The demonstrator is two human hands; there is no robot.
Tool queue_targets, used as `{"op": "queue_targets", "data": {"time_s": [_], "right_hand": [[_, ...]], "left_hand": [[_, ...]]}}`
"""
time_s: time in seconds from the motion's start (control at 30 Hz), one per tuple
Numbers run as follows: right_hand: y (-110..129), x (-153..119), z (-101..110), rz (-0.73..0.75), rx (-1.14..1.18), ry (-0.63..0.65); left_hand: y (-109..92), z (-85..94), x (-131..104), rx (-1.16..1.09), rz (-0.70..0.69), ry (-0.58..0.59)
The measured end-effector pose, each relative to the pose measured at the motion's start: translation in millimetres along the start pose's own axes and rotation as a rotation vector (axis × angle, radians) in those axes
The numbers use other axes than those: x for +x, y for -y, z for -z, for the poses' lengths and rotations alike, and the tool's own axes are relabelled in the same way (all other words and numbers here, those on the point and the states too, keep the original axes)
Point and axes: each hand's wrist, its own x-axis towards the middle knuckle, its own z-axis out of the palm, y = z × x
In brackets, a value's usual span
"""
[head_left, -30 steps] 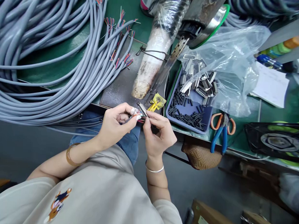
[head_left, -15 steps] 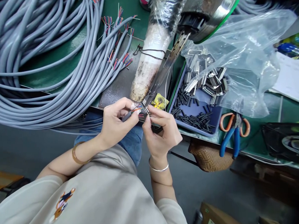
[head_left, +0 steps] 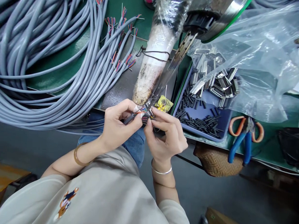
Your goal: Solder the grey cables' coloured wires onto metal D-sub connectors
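Observation:
My left hand (head_left: 121, 122) is closed in a pinch on the end of a grey cable (head_left: 129, 118), whose stripped coloured wires (head_left: 140, 111) fan toward a small metal multi-pin connector (head_left: 149, 112). Wrappings of white cover its fingertips. From the right, my right hand (head_left: 167, 132) has its fingertips together at the connector's edge, apparently pinching it; the exact contact is partly hidden. The dark tip of a soldering iron (head_left: 162, 81) slants down from above and meets the connector between my hands. A thin pale wire (head_left: 166, 91) hangs close to the right fingers.
Many grey cables (head_left: 73, 99) with bared ends lie left. A white wrapped tube (head_left: 153, 60) stands behind the hands. To the right, a blue tray (head_left: 191, 111) holds black sleeves and metal connectors under a plastic bag (head_left: 265, 80). Pliers (head_left: 246, 138) lie at the table edge.
The whole view has shifted, so the bench things appear slightly further right. Both hands stay at the connector under the iron tip, with the right fingers slightly readjusted.

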Motion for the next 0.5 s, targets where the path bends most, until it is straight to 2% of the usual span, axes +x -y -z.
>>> {"op": "queue_targets", "data": {"time_s": [0.17,0.3,0.4,0.5], "right_hand": [[-3,-5,2,0.084,-0.071,0.037],[-3,-6,5,0.082,-0.084,0.03],[-1,-7,7,0.024,-0.037,0.007],[0,-9,10,-0.124,0.101,-0.033]], "left_hand": [[1,1.0,-1,-0.013,0.077,0.053],[0,1.6,-3,-0.075,0.165,0.081],[-1,6.7,-3,-0.242,0.255,0.154],[3,14.4,-2,-0.4,0.339,0.269]]}}
